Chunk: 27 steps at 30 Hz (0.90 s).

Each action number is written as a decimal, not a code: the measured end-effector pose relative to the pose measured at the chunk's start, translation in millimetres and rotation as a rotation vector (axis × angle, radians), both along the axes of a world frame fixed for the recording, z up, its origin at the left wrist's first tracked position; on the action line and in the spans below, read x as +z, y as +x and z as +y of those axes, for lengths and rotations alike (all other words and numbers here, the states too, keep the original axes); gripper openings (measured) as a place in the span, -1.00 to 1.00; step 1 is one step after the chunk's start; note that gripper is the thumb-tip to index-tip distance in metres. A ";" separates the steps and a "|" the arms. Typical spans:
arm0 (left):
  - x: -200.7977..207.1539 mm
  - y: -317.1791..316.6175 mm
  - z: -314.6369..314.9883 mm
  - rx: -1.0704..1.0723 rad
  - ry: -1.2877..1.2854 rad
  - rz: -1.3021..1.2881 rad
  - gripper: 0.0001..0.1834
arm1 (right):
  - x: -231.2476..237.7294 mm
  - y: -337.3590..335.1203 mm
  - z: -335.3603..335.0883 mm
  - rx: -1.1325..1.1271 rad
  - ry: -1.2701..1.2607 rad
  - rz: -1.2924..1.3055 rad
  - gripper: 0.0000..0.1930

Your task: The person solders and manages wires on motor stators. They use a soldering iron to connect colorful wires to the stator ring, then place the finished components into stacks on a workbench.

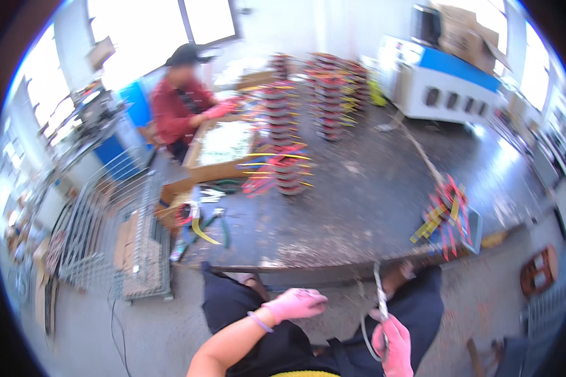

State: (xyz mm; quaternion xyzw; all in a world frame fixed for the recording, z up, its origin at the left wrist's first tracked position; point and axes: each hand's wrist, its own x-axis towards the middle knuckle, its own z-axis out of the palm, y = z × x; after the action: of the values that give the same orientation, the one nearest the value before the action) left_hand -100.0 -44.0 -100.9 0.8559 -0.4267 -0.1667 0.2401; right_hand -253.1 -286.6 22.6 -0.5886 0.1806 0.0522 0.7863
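Observation:
My right hand, in a pink glove, is closed around a white cord. One stretch of the cord rises toward the table's front edge, and a thinner loop hangs beside the hand. My left hand, also gloved in pink, hovers over my lap with its fingers stretched loosely to the right and nothing visible in them. On the dark table, a wound coil ring with red, blue and yellow leads lies near the front right edge. Stacked rings with coloured wires stand farther back.
Pliers, a yellow strip and small white pieces lie at the table's left front corner. Behind them is a carton of white material. A co-worker reaches over it. A wire cage cart stands left; a blue-and-white machine sits back right.

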 end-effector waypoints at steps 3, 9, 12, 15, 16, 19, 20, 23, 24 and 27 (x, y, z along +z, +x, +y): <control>33.5 -1.0 -12.4 0.085 -0.220 0.162 -0.66 | 12.4 -2.4 -10.7 0.000 0.030 0.003 -0.59; 77.3 59.6 -103.8 0.119 -0.559 0.116 -0.64 | 24.4 -16.9 -47.6 -0.216 0.039 -0.080 -0.56; 81.6 91.3 -184.0 0.210 -0.532 0.158 -0.44 | 21.5 -22.1 -67.0 -0.351 0.035 -0.138 -0.49; 58.2 136.4 -245.7 0.337 -0.691 0.610 -0.61 | 21.8 -23.7 -80.6 -0.427 0.043 -0.159 -0.55; 48.2 147.6 -261.7 0.389 -0.792 0.718 -0.58 | 22.4 -23.3 -84.2 -0.454 0.040 -0.162 -0.55; 44.6 155.2 -302.1 0.438 -0.790 1.085 -0.58 | 19.7 -29.3 -99.8 -0.515 0.031 -0.173 -0.55; 41.7 155.9 -311.6 0.429 -0.732 1.146 -0.63 | 19.7 -31.0 -104.6 -0.524 0.017 -0.172 -0.54; 42.3 161.0 -320.8 0.350 -0.668 1.163 -0.65 | 16.4 -34.0 -117.6 -0.539 -0.026 -0.175 -0.54; 46.3 159.9 -321.6 0.362 -0.580 1.109 -0.67 | 16.6 -34.3 -121.2 -0.539 -0.034 -0.168 -0.53; 56.3 147.3 -324.8 0.452 -0.329 0.871 -0.70 | 14.5 -33.4 -124.1 -0.553 0.001 -0.151 -0.51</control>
State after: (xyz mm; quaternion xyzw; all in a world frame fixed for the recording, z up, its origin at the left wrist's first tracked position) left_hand 47.3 -368.8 -44.6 0.7288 -0.1122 -0.3823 0.5569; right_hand -286.5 -410.7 37.2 -0.5190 0.2753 -0.2081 0.7820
